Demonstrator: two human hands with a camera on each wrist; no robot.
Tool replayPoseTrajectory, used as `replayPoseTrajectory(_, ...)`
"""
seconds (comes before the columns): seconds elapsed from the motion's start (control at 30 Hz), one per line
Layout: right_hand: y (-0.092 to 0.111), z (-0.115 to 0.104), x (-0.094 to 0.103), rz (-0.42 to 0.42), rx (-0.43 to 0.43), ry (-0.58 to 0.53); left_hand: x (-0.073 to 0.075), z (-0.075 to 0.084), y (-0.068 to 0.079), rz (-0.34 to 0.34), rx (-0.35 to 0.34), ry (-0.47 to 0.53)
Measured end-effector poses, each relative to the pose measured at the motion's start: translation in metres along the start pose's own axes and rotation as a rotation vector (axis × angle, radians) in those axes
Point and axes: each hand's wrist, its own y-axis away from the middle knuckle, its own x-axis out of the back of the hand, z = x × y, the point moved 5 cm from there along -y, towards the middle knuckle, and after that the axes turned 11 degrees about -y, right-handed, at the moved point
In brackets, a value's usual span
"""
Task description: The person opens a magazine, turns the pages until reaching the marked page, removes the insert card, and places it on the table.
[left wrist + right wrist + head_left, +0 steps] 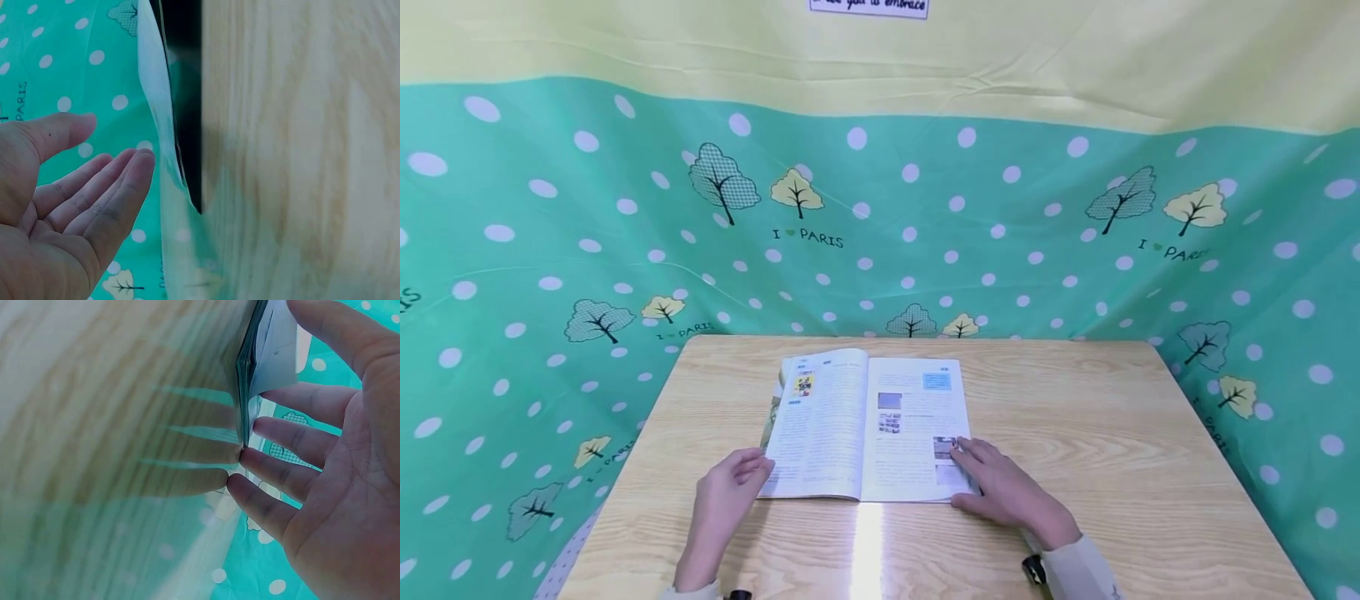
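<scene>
An open book (827, 433) with printed text and small pictures lies on the wooden table, its spine running towards the person. At its lower left corner is the left hand (730, 492). In the left wrist view that hand (81, 206) has loosely extended fingers with nothing between them, beside the book's raised page edge (156, 75). The right hand (1007, 492) rests over the lower right corner of the right page (917, 475). Seen from the right wrist, the right hand (337, 450) has spread, nearly straight fingers, with fingertips at the edge of the pages (275, 356).
The wooden table (1075, 417) extends around the book, with a bright light reflection (868, 550) in front of it. A green cloth (910, 217) with white dots and printed trees hangs behind and along both sides. Dark wrist devices (1034, 570) sit at the sleeves.
</scene>
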Motion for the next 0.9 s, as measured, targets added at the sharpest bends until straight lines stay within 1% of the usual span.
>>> replayPoseTrajectory(0.27, 0.002, 0.001, 0.006, 0.034, 0.001, -0.085, -0.004, 0.008, -0.001, 0.022, -0.022, 0.029)
replayPoseTrajectory(0.4, -0.001, 0.007, 0.008, 0.088, -0.019, -0.122, -0.008, 0.015, -0.002, 0.010, -0.046, 0.045)
replayPoseTrajectory(0.5, -0.002, 0.011, 0.011, 0.138, -0.060, -0.128, -0.013, 0.022, -0.002, 0.000, -0.065, 0.059)
replayPoseTrajectory(0.67, -0.002, 0.015, 0.014, 0.231, -0.194, -0.113, -0.024, 0.036, -0.001, -0.008, -0.128, 0.118)
replayPoseTrajectory(0.73, -0.004, 0.014, 0.014, 0.251, -0.226, -0.120, -0.031, 0.043, 0.000, -0.017, -0.161, 0.153)
replayPoseTrajectory(0.8, -0.006, 0.011, 0.013, 0.265, -0.224, -0.139, -0.039, 0.051, 0.001, -0.034, -0.193, 0.176)
replayPoseTrajectory(0.9, -0.010, 0.005, 0.010, 0.274, -0.190, -0.166, -0.052, 0.065, 0.002, -0.074, -0.236, 0.205)
